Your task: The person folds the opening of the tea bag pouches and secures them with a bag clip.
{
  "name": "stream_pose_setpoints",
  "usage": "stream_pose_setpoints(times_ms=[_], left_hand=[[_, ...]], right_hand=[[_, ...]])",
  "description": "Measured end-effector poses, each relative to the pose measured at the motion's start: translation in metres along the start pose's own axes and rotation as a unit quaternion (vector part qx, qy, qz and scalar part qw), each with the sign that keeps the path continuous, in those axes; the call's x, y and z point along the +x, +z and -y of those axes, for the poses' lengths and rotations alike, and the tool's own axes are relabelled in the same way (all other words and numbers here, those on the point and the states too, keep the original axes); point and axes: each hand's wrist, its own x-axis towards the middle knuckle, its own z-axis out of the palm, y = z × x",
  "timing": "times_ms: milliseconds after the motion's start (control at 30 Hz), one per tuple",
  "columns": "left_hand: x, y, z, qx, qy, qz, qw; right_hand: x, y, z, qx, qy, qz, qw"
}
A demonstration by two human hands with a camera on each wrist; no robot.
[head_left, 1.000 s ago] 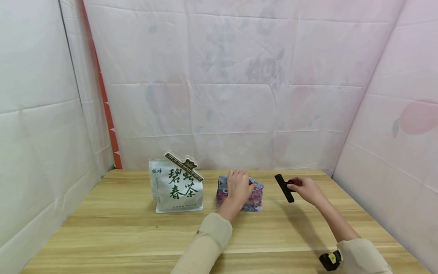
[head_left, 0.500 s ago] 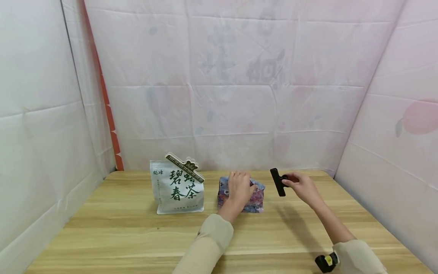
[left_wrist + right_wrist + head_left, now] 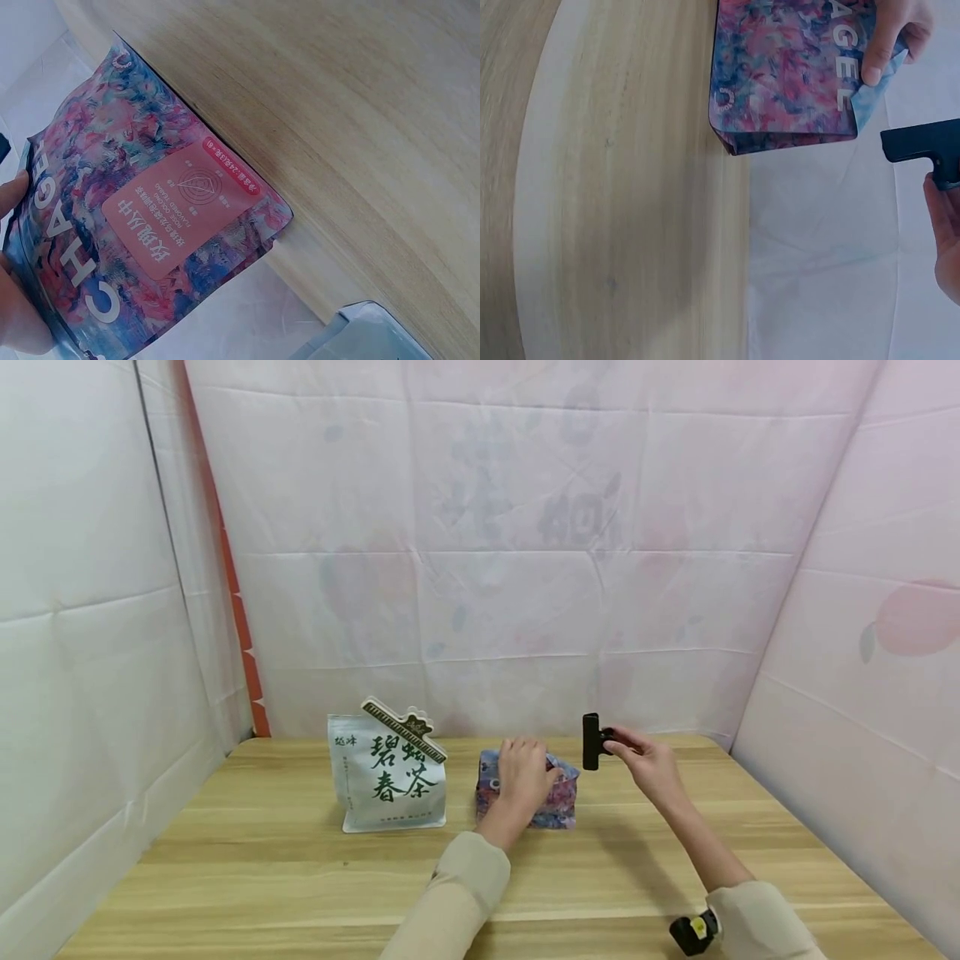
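Note:
A blue-and-pink patterned tea bag [image 3: 558, 800] stands on the table, its top edge folded over. My left hand [image 3: 522, 781] grips that top, thumb on one side, as the right wrist view also shows. The bag's pink label [image 3: 184, 206] faces the left wrist camera. To the right, my right hand [image 3: 651, 767] pinches the handles of a black bag clip [image 3: 591, 742]. The clip hangs above the table with its long bar upright, a short gap from the bag. In the right wrist view the clip [image 3: 922, 141] lies beside the bag's folded top.
Left of the patterned bag stands a pale tea bag [image 3: 390, 793] with green characters. A white clip [image 3: 403, 728] with a striped bar sits slanted across its top right corner. White printed cloth [image 3: 510, 610] encloses the wooden table [image 3: 300, 893] at the back and sides.
My right hand has moved left and up, carrying the black clip closer to the patterned bag. The clip's bar has turned from slanted to upright. My left hand stays on the bag.

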Motion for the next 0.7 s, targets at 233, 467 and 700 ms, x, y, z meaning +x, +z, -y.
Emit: stream_pose_setpoints(times_ms=[233,467,700], left_hand=[[0.001,0.002,0.000,-0.003,-0.003,0.005,1.0000],[0.002,0.001,0.000,-0.007,-0.006,0.016,0.9998],[0.004,0.001,0.000,-0.006,-0.009,0.026,0.9996]], right_hand=[[0.003,0.012,0.003,0.003,-0.057,-0.028,0.998],[0.004,0.017,0.027,0.014,-0.060,-0.031,0.998],[0.011,0.018,0.006,-0.004,-0.048,-0.011,0.999]])
